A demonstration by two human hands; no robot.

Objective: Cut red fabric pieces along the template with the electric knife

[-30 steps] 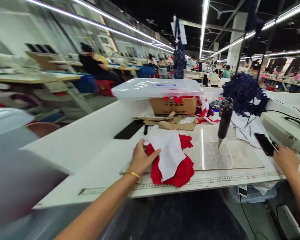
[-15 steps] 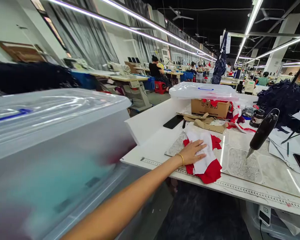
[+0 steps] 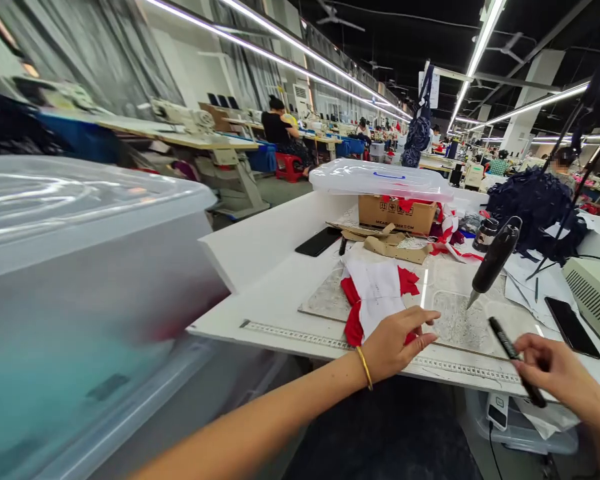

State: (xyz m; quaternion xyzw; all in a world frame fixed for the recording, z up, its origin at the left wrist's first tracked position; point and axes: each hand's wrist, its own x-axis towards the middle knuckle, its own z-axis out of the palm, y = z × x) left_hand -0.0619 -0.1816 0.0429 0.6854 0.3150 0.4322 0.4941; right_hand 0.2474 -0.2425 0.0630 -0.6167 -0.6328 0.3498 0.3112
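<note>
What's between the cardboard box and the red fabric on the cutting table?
Head view: crumpled brown cardboard scraps lie between the cardboard box and the red fabric, not a bare stretch.

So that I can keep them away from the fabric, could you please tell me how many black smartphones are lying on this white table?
2. One smartphone lies left of the cardboard box; another lies beside the vented machine. Others may be hidden.

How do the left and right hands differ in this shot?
The left hand wears a gold bangle; the right hand shows none. The left hand is open at the edge of the red cloth; the right hand pinches a black marker pen. Both are bare and over the white table.
</note>
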